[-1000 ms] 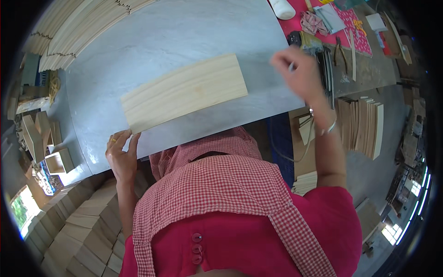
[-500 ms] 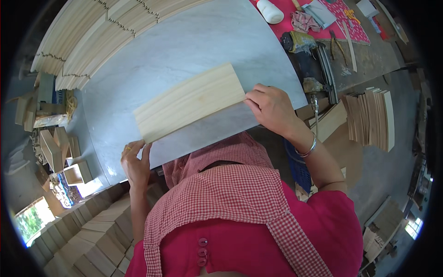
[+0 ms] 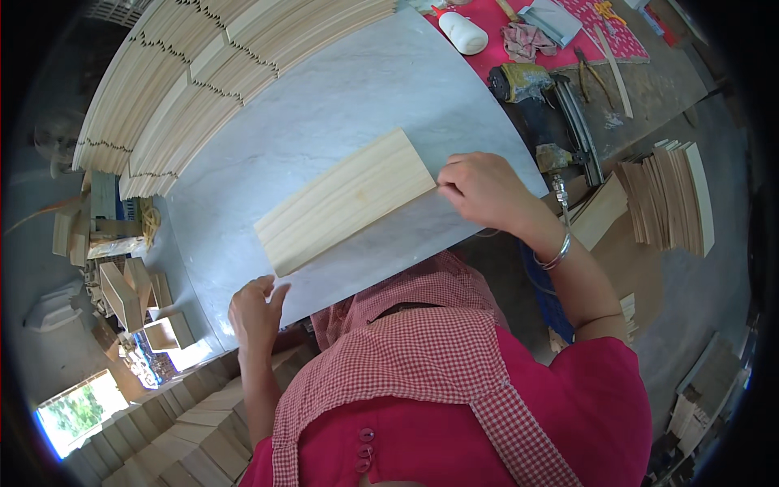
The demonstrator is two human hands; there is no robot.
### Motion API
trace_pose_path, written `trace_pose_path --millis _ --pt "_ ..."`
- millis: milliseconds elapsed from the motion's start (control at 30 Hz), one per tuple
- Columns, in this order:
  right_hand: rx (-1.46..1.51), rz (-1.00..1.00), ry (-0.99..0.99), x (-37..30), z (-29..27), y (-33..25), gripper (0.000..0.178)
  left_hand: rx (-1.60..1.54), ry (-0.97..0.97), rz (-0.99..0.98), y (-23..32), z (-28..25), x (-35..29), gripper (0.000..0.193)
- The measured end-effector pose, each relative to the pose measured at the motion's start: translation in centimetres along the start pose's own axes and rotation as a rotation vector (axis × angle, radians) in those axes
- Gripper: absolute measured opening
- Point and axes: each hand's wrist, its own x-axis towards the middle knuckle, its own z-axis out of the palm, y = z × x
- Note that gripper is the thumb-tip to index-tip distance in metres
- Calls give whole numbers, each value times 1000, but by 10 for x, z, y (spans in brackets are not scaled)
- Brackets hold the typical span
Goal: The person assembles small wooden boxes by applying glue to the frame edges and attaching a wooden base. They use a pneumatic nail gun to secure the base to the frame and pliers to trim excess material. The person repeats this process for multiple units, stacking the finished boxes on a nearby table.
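Note:
A pale, flat wooden board (image 3: 349,203) lies slantwise on the grey marbled tabletop (image 3: 341,105), its left end nearer to me. My left hand (image 3: 256,312) is just off the board's near left corner, thumb and fingers apart, with nothing between them. At the right end, my right hand (image 3: 487,193) has its fingers curled together, with the tips at the board's near right corner. Part of that grip is hidden behind the knuckles.
Stacked thin wooden strips (image 3: 203,81) line the table's far left. A nail gun (image 3: 544,105), a white glue bottle (image 3: 464,32) and pliers (image 3: 594,77) lie at the far right. More boards (image 3: 665,199) stand at right; small wooden boxes (image 3: 168,331) sit at left.
My left hand has let go of the board's near left corner and drawn back a little, its fingers spreading. My right hand stays at the right corner. The whole view has shifted slightly.

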Motion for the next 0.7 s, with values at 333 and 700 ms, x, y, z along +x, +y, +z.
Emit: trace_pose_path --millis 333,700 --pt "329 259 465 54 44 -6 18 -209 239 778 146 14 69 55" --pt "428 390 560 66 64 -10 12 -376 193 826 162 51 104 51"
